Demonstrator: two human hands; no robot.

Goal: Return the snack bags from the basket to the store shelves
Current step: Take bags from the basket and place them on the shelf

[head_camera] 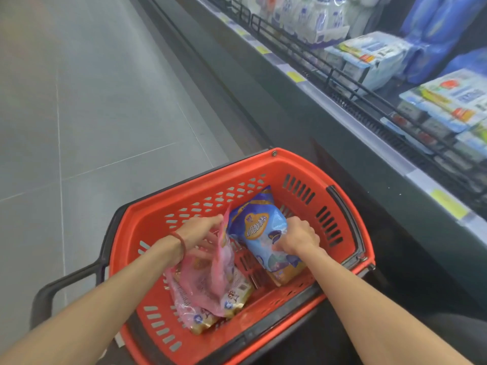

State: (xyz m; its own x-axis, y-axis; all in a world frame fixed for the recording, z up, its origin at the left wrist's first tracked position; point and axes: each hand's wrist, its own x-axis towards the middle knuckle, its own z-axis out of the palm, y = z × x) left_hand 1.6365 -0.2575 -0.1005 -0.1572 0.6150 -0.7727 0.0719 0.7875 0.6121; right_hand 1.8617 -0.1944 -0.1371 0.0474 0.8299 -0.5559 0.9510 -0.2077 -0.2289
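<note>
Down in the red basket (137, 225), with its black handle (52, 288) nearest me on the left, both my hands are busy. My left hand (203, 233), a red band (180, 242) on its wrist, pinches the top edge of the pink bag (208, 283), whose lower end sits by the near wall. My right hand (297, 237) is curled round the blue bag (261, 227), which lies just beside the pink one. Beyond on the right, the shelf (342, 111) carries white and blue packs (374, 59). Grey floor (92, 101) stretches away to the left.

2 snack bags (266, 233) lie side by side in the basket (263, 164), store shelves (369, 122) to its right
</note>
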